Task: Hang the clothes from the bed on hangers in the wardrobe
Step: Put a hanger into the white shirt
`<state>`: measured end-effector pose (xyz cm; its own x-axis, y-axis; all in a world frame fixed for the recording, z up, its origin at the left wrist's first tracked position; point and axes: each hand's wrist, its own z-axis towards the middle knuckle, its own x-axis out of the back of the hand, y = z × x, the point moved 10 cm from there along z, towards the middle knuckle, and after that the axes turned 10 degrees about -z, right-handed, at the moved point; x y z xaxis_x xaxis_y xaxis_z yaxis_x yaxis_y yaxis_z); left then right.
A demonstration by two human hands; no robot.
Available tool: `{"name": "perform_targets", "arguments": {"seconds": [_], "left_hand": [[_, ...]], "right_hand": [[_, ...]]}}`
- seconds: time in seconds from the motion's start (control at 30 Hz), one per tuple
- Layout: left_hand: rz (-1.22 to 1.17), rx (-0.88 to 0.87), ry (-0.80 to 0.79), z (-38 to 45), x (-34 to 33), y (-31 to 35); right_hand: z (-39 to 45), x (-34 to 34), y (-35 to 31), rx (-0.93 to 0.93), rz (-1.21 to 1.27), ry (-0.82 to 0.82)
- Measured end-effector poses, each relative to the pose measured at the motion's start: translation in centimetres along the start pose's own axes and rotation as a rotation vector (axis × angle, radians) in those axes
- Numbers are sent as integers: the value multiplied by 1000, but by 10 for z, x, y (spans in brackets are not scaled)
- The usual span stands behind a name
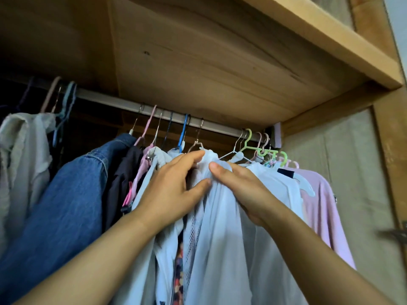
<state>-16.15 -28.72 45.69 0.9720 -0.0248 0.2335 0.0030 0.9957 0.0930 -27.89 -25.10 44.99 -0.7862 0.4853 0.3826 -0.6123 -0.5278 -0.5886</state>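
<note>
Your left hand (176, 183) pinches the neck of the white garment (224, 227) between thumb and fingers, and your right hand (240, 188) grips the same gathered cloth just beside it. The garment hangs straight down beneath both hands, long axis vertical. Its hanger hook (198, 139) (partly hidden by fabric) rises directly above your left fingertips to the rail (215, 126), so the left hand is nearer.
</note>
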Motion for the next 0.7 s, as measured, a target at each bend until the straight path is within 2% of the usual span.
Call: {"name": "perform_targets", "arguments": {"seconds": [0.1,0.2,0.33,0.4,0.5,0.57,0.7], "left_hand": [[28,-30,-13,-10,0,7],[-31,-59,39,-27,5,24],[-121,-170,148,-66,10,65],[-184,-222,143,-94,-3,85],[-263,-299,19,-146,-41,111],[-320,-317,-108,-188,-76,128],[-521,-224,-397,-271,-147,155]], "right_hand": [[-31,0,0,52,-31,9],[-73,-2,4,100,-205,67],[-146,15,19,88,-510,344],[-191,24,24,77,-599,451],[-254,43,32,-59,-638,575],[-300,51,35,-157,-685,597],[-393,61,36,-402,-799,636]]}}
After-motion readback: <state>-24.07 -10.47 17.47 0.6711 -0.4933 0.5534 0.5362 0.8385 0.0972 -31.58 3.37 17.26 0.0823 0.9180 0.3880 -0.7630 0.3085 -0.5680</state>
